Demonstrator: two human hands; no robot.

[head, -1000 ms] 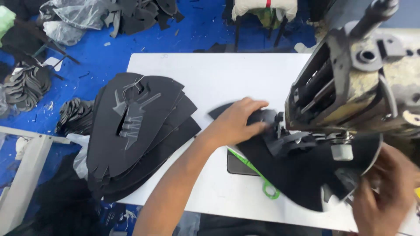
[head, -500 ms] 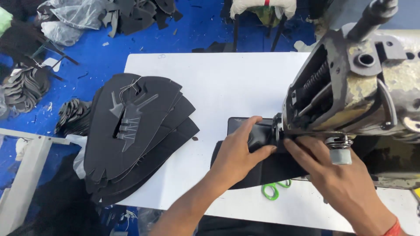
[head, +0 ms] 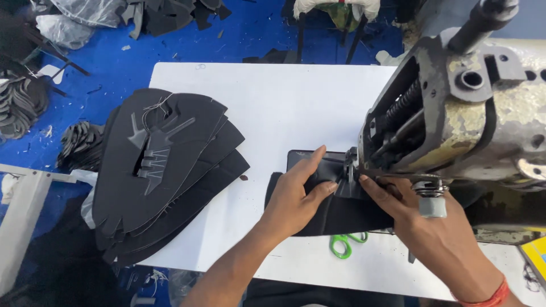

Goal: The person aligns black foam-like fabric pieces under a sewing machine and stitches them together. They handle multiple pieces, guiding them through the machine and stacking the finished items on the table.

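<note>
Black piece [head: 335, 213] lying flat on the white table [head: 273, 102], right under the head of the sewing machine [head: 455, 108], front edge running up to the needle area. Looks like dark, matte, stiff sheet stuff, with a glossier rectangular patch near the top edge. Part of it hidden under both hands.

Compared with half a second back: pretty much the same setup, just pushed a little further in under the machine. Left hand [head: 296, 196] flattened more, fingers spread and pressed down on the piece, thumb out along the top edge. Right hand [head: 432, 239] tucked in closer under the machine head, fingertips pressed on the piece beside the foot, not pinching anything as far as visible. A full second back, totally different: right hand way off at the lower right, piece swung out that way.

Counts: one piece being worked, two hands, one machine, one pair of green scissors [head: 344, 244] peeking out just below the piece. One stack [head: 165, 176] of similar black cut shapes well to the left on the table, roughly five layers fanned out, exact number hard to tell. More black scraps [head: 23, 108] on the blue floor [head: 170, 40] beyond.
</note>
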